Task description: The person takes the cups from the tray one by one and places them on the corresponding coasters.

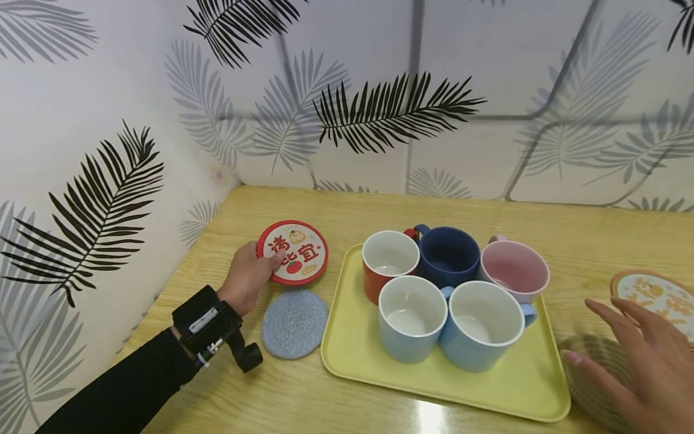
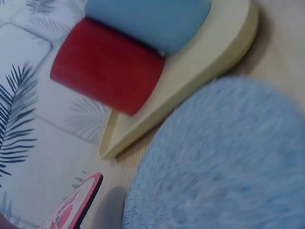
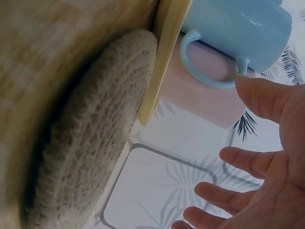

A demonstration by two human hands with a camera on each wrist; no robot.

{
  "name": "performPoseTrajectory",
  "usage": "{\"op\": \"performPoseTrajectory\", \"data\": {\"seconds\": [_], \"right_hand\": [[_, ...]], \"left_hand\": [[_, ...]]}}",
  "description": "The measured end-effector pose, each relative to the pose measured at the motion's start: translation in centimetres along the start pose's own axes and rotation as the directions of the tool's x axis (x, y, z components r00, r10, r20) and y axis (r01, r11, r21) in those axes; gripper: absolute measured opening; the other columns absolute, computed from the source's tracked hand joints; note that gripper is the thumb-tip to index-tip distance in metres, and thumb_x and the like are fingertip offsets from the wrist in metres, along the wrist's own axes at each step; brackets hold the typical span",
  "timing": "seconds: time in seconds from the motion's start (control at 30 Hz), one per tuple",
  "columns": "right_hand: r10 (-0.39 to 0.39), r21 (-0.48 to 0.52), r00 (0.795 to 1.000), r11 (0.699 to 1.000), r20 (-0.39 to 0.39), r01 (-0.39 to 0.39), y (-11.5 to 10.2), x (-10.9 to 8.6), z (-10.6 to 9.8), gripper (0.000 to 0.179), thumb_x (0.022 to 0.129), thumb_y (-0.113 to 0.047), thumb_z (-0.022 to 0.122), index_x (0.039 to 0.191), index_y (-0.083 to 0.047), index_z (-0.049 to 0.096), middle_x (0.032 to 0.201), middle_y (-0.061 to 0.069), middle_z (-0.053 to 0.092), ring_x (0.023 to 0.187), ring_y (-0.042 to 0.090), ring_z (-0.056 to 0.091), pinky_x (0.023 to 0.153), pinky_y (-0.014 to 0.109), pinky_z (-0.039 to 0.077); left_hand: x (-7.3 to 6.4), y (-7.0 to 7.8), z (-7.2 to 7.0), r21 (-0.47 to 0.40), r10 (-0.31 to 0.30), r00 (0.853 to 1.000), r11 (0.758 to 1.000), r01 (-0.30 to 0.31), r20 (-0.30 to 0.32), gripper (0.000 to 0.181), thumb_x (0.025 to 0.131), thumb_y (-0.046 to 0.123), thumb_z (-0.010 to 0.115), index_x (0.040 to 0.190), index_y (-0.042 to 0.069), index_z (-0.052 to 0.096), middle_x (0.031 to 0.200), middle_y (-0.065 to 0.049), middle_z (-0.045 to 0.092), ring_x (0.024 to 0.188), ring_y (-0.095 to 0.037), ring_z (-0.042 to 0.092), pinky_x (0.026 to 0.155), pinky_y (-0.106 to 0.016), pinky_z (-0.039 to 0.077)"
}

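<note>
My left hand (image 1: 248, 274) pinches the edge of a round red-rimmed coaster (image 1: 306, 232), thumb on its printed face. In the left wrist view the red-rimmed coaster (image 2: 78, 205) tilts, its dark underside edge showing. A round grey-blue coaster (image 1: 295, 325) lies just in front of it on the table. On the other side, my right hand (image 1: 645, 361) has its fingers spread over a round woven coaster (image 1: 591, 386), partly hiding it. Beyond those fingers lies an orange-rimmed coaster (image 1: 653, 295), also partly covered. The right wrist view shows nothing held by the right hand (image 3: 267, 186).
Between the hands, a yellow tray (image 1: 352, 355) carries a red mug (image 1: 374, 283), a dark blue mug (image 1: 450, 256), a pink mug (image 1: 515, 268) and two light blue mugs (image 1: 412, 337). A leaf-patterned covering (image 1: 368, 163) stands behind and left of the wooden table (image 1: 228, 398).
</note>
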State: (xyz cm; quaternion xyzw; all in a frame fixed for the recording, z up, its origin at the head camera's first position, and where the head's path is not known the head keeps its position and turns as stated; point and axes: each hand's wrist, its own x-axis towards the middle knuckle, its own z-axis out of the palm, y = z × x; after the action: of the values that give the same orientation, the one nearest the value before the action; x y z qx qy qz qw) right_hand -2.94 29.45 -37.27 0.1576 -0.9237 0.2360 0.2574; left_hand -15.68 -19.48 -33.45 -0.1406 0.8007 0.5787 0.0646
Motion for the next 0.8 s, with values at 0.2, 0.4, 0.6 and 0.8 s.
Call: {"op": "performPoseTrajectory", "data": {"seconds": [0.2,0.4,0.6,0.8], "right_hand": [[0.047,-0.034,0.998,0.998,0.039,-0.045,-0.1,-0.4,-0.3,0.067,0.097,-0.049,0.063,0.142,-0.002,0.048,0.136,0.044,0.040,0.127,0.062,0.034,0.116,0.068,0.009],[0.048,-0.040,0.998,0.998,0.045,-0.046,-0.1,-0.4,-0.3,0.066,0.098,-0.048,0.062,0.142,-0.002,0.048,0.137,0.045,0.039,0.127,0.063,0.033,0.115,0.070,0.008],[0.012,-0.032,1.000,0.999,0.018,-0.011,-0.1,-0.2,-0.2,0.071,0.098,-0.058,0.056,0.141,-0.002,0.050,0.134,0.044,0.042,0.125,0.061,0.035,0.118,0.066,0.008],[0.001,-0.015,1.000,1.000,-0.002,-0.001,-0.2,0.1,-0.1,0.072,0.097,-0.059,0.056,0.141,-0.002,0.051,0.133,0.044,0.043,0.122,0.063,0.037,0.117,0.067,0.011]], "left_hand": [[2.9,0.3,1.7,0.126,-0.035,0.999,0.991,0.033,0.012,0.040,0.104,0.014,0.055,0.137,-0.007,0.046,0.123,-0.020,0.060,0.106,-0.022,0.058,0.082,-0.024,0.047],[3.5,0.4,2.5,0.258,-0.007,0.998,0.966,-0.008,0.058,0.037,0.100,0.010,0.061,0.131,-0.010,0.052,0.111,-0.020,0.064,0.092,-0.022,0.060,0.068,-0.022,0.046],[3.5,0.6,2.3,0.398,0.033,0.991,0.914,-0.082,0.130,0.036,0.096,0.011,0.068,0.124,-0.009,0.057,0.104,-0.017,0.065,0.085,-0.020,0.057,0.066,-0.022,0.044],[3.1,0.4,2.1,0.515,0.060,0.991,0.850,-0.115,0.123,0.048,0.092,0.016,0.075,0.122,-0.011,0.049,0.103,-0.020,0.059,0.086,-0.024,0.055,0.066,-0.026,0.045]]}}
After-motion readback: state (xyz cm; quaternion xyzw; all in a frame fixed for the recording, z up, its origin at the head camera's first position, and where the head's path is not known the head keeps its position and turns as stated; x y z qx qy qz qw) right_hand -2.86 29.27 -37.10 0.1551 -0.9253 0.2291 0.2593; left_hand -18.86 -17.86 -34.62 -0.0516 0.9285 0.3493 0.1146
